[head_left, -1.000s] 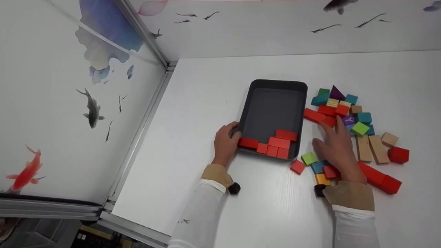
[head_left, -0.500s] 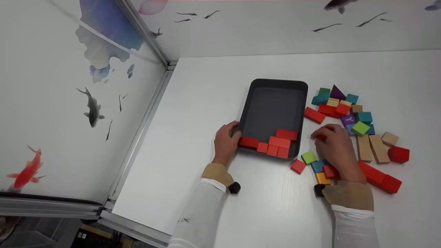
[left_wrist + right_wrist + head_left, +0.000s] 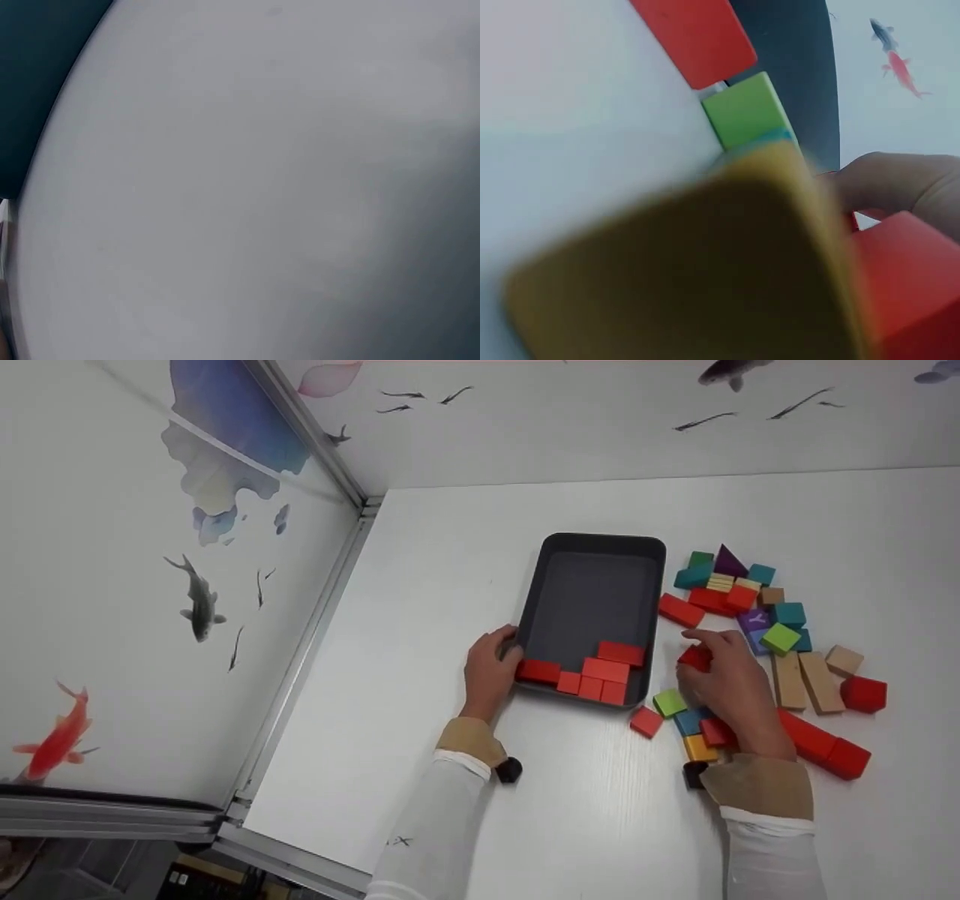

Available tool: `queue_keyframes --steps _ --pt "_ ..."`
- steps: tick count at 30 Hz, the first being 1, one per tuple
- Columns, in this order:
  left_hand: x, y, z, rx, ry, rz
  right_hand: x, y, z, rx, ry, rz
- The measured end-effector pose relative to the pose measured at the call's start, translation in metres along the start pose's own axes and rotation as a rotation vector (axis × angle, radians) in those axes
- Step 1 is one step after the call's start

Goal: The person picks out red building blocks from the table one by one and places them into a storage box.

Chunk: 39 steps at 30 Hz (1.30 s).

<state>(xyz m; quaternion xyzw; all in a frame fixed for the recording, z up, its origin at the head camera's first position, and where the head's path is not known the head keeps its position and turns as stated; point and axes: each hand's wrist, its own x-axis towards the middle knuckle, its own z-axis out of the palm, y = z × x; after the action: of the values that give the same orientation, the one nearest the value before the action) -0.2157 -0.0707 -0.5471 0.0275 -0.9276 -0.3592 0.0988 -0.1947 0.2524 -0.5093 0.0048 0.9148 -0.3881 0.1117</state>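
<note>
In the head view a dark grey rectangular tray [image 3: 592, 585] lies on the white table with several red blocks [image 3: 606, 669] along its near end. My left hand [image 3: 489, 673] grips the tray's left rim near the near-left corner; the left wrist view shows mostly blurred white surface. My right hand [image 3: 731, 682], right of the tray, holds a small red block [image 3: 695, 658] between thumb and fingers. Beneath that hand lie a lime green block [image 3: 669, 703], a blue block [image 3: 688, 723], a yellow block [image 3: 700, 748] and a red block [image 3: 716, 731], partly covered.
A loose heap of coloured blocks, among them a purple triangle [image 3: 727, 561] and a long red block [image 3: 681, 610], lies right of the tray. Two wooden planks [image 3: 821, 682] and a red block [image 3: 864, 694] are farther right. A single red block [image 3: 646, 721] sits near the tray's near-right corner.
My right hand has drawn a small red block out of the heap toward me, and its fingers have come together on it. The left hand and the tray have stayed in place.
</note>
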Motion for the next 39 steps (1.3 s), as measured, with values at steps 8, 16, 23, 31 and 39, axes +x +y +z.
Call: queue_keyframes --steps 8,16,23,31,39 --pt "0.001 0.0 -0.002 -0.018 0.012 -0.004 0.0 -0.005 -0.004 0.066 0.005 0.01" --pt "-0.003 -0.004 0.0 -0.004 0.001 -0.017 -0.006 -0.019 0.004 0.118 -0.03 -0.037" --pt "-0.002 -0.001 0.0 -0.007 0.0 -0.014 -0.008 -0.04 0.019 0.096 0.023 -0.126" --pt "-0.001 -0.002 0.0 -0.009 0.014 0.004 -0.007 -0.059 0.048 -0.002 0.173 -0.321" --pt "-0.002 -0.002 0.001 -0.011 0.012 -0.003 -0.009 -0.067 0.067 -0.055 0.21 -0.43"
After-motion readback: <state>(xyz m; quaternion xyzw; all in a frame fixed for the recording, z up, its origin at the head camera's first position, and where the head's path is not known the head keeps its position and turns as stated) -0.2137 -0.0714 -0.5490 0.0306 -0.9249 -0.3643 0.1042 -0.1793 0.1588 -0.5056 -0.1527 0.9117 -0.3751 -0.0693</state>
